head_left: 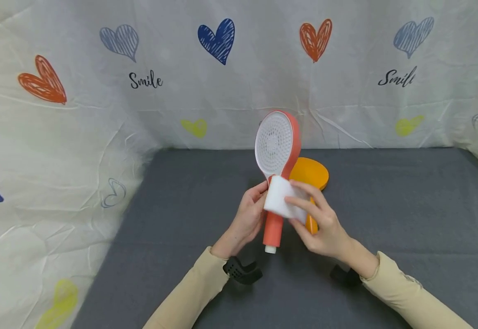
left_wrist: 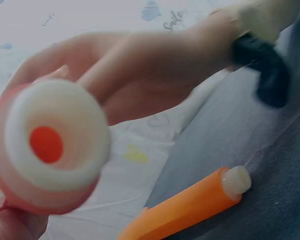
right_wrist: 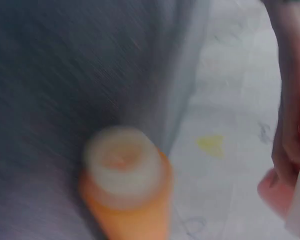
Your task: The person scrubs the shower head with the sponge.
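Note:
A coral shower head (head_left: 275, 141) with a white spray face is held upright above the table. My left hand (head_left: 248, 214) grips its handle from the left side. My right hand (head_left: 325, 224) pinches a white sponge-like pad (head_left: 280, 198) between thumb and fingers, over the front of that handle; the pad hides part of it. In the left wrist view, the hollow white end (left_wrist: 65, 112) of the coral handle faces the camera.
Behind my right hand an orange shower head (head_left: 310, 172) lies on the dark grey tabletop (head_left: 407, 219); my right hand partly covers its handle. Its white-tipped orange handle (left_wrist: 185, 205) shows in the left wrist view. A heart-printed sheet (head_left: 263, 82) hangs behind the table.

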Motion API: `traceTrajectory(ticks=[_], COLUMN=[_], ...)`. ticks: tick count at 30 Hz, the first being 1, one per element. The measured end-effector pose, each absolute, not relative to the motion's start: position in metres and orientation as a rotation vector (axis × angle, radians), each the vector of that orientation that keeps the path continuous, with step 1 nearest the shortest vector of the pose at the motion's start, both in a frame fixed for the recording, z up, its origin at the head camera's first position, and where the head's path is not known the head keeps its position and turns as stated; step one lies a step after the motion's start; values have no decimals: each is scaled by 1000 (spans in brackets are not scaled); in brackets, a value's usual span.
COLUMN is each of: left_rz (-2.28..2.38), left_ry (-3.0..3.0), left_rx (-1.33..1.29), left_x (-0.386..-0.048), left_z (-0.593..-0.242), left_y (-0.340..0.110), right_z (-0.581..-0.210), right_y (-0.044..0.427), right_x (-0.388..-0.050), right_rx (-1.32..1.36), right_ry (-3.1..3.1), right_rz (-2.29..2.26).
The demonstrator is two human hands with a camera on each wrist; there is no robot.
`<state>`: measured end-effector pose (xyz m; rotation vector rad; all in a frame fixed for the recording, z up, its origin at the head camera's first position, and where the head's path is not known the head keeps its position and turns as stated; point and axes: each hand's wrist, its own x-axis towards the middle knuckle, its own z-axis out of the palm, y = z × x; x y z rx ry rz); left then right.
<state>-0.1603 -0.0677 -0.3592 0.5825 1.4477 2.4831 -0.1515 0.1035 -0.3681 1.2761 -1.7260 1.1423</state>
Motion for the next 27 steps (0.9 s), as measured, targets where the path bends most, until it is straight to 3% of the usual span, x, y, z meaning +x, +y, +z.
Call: traceTrajectory(ticks=[4, 7, 15, 20, 27], left_rz=[2445, 2442, 2483, 2468, 2505], left_ry=[1405, 1381, 1411, 1417, 1466], left_rx=[611, 611, 556, 537, 508], left_x=[-157, -156, -158, -158, -157], left_z=[-360, -359, -357, -358, -361], left_y=[-63, -62, -69, -72, -66], right_z=[-364, -364, -369, -374, -374], right_y=[105, 104, 103, 104, 100], right_x=[-164, -160, -126, -126, -161], right_rx=[1071, 1061, 1465, 1630, 1356], right_ry=[-1717, -1751, -1825, -1744, -1623], right_rz=[1096, 1101, 1155, 1071, 1057])
